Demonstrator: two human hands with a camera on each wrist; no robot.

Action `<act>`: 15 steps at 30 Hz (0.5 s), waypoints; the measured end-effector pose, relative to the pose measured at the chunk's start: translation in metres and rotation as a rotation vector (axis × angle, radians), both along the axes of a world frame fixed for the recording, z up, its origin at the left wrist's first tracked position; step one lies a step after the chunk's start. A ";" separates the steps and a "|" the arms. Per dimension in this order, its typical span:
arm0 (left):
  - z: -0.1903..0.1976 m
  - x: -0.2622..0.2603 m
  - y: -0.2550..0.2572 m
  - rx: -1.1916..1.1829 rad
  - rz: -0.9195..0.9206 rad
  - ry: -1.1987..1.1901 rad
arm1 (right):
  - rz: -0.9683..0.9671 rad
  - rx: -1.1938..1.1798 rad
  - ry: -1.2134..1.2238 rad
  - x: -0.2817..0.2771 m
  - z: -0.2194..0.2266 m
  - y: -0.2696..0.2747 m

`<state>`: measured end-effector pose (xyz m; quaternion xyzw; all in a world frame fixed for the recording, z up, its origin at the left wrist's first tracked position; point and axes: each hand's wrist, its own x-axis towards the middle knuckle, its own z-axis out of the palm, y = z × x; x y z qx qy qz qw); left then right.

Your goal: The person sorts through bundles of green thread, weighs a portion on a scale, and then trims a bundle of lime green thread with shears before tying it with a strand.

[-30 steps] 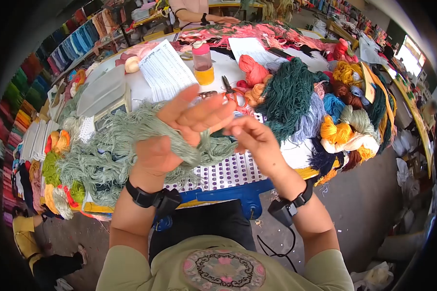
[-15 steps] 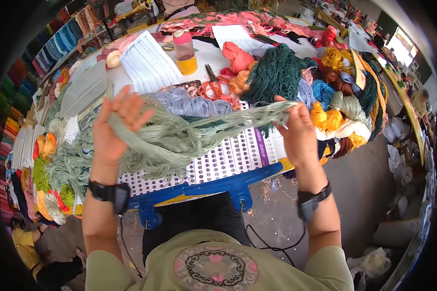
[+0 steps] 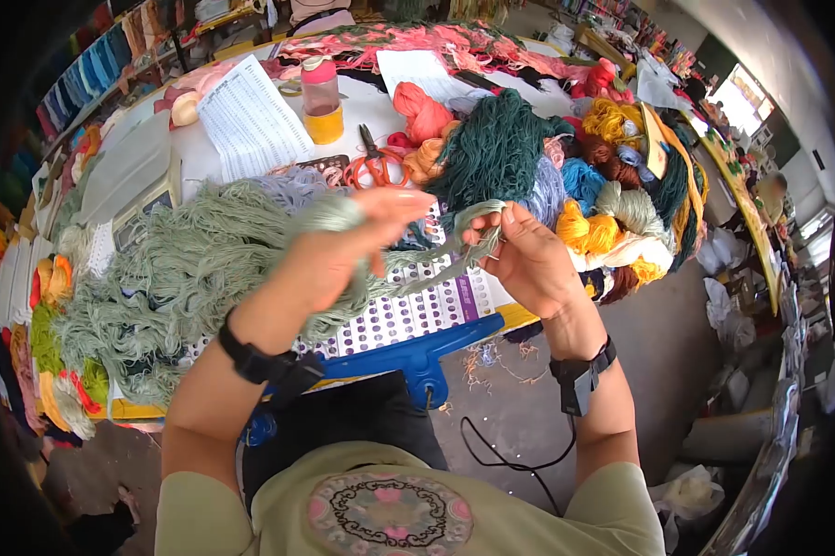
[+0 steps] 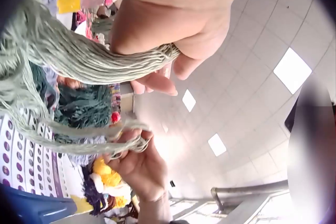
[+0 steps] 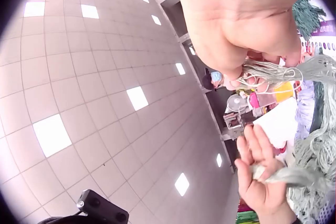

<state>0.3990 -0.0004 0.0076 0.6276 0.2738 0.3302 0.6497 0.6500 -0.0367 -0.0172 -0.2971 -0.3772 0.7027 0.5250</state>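
A skein of pale grey-green thread runs between the two hands above the table. It lies across the palm of my left hand, in the crook of the thumb, and the fingers stay straight in the right wrist view. My right hand pinches the looped end of the skein between thumb and fingertips, with a few thin strands looping loose there. Beneath and left of the hands spreads a large heap of the same thread. A white sheet with rows of purple dots lies under the skein.
Beyond the hands are orange-handled scissors, a pink-lidded bottle and a printed paper. Dark green thread and several coloured skeins crowd the right. A blue clip-like bar runs along the near table edge.
The hands first came close together, then spread apart with the skein stretched between them. Now the left hand has moved right, nearer the right hand, and the skein hangs slacker.
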 end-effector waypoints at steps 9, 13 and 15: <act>-0.021 0.036 0.010 0.035 -0.126 0.147 | 0.074 -0.035 0.055 -0.002 0.013 -0.010; -0.006 0.018 0.014 -0.008 0.010 0.124 | 0.012 -0.134 -0.090 -0.007 0.012 -0.010; -0.001 0.009 0.017 -0.136 0.045 -0.011 | 0.104 -0.140 -0.204 -0.012 0.014 -0.009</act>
